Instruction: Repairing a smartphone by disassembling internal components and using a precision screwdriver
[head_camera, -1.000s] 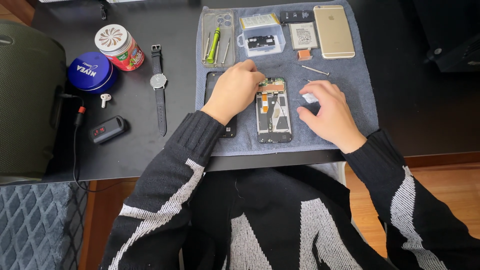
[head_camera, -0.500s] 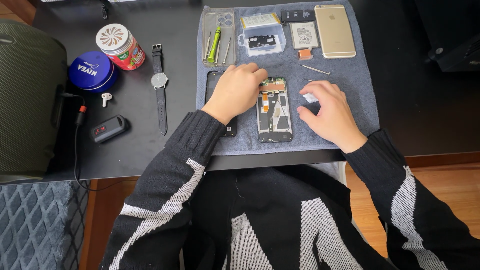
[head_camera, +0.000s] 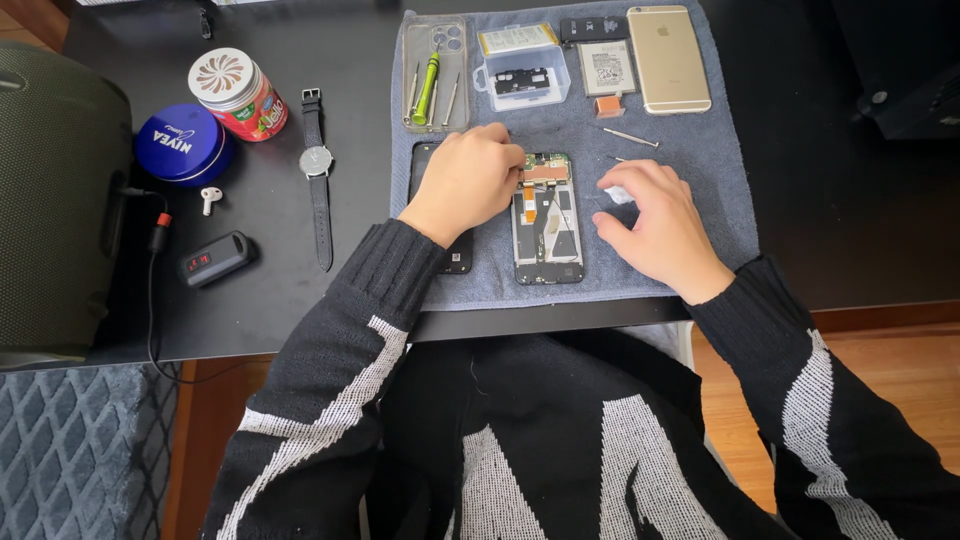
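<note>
- My left hand (head_camera: 468, 183) rests curled, fingertips at the top edge of the opened phone (head_camera: 546, 218), which lies mid-towel (head_camera: 700, 200); what it grips I can't tell.
- Right hand (head_camera: 655, 218) pinches a small white piece (head_camera: 618, 194) just right of the phone.
- Risk as I see it: a slip could tear the orange flex, or loose screwdriver bits (head_camera: 630, 137) could roll off.

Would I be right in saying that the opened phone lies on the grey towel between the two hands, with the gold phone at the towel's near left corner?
Not quite: the head view shows the gold phone at the far right corner of the grey towel. The opened phone does lie between the left hand and the right hand.
</note>
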